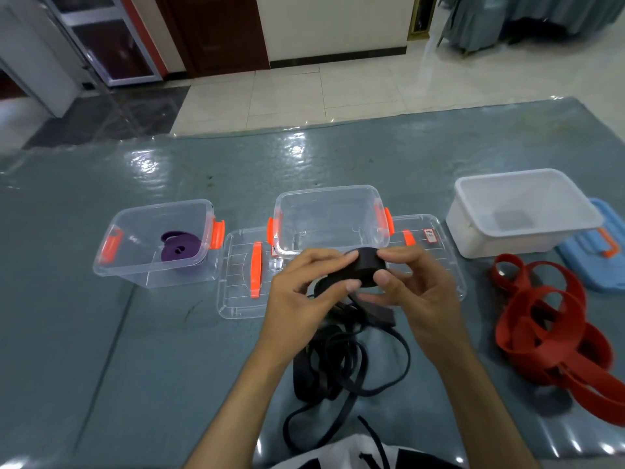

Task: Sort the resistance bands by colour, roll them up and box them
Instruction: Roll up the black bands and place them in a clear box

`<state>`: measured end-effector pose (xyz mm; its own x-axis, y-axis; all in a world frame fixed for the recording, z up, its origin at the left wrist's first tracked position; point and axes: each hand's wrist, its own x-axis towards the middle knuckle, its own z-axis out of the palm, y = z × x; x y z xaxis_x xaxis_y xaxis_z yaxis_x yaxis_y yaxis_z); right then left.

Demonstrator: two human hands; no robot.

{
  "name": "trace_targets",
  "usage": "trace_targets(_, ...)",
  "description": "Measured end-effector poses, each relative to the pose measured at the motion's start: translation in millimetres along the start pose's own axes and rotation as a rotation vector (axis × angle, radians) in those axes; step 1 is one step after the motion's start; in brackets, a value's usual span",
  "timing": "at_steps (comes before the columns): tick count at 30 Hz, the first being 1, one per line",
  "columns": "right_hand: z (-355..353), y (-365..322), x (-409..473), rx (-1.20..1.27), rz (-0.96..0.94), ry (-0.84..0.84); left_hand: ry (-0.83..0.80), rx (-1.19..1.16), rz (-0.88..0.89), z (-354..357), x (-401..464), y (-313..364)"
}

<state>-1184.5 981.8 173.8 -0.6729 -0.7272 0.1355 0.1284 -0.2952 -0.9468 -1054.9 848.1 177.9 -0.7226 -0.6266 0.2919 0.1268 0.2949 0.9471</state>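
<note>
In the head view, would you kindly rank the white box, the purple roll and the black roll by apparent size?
1. white box
2. black roll, though nearer the camera than the purple
3. purple roll

The red resistance bands (pixel 554 336) are running off the right edge, and the blue lid (pixel 598 245) is being cropped there too. The left hand (pixel 301 296) and right hand (pixel 412 292) are covering part of the black resistance band (pixel 358 363), whose loose end is running out at the bottom edge. The label (pixel 429 235) on the clear lid (pixel 439 252) is showing print too small to read.

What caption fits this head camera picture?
Both hands, left and right, roll a black band before the empty clear box.
</note>
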Motion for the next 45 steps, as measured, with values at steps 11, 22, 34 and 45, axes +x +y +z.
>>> trace_targets(11, -2, 3, 9, -0.211, -0.104, 0.071, 0.093, -0.051, -0.063, -3, 0, -1)
trace_targets(22, 7, 2, 7, -0.171, -0.077, 0.034, 0.151, -0.136, -0.086, 1, -2, -2)
trace_targets(34, 5, -9, 17, -0.263, -0.036, -0.009, 0.260, -0.166, -0.133, 8, -2, 1)
trace_targets(45, 4, 8, 12, -0.158, -0.014, 0.078, 0.218, -0.115, -0.124, 5, -5, -5)
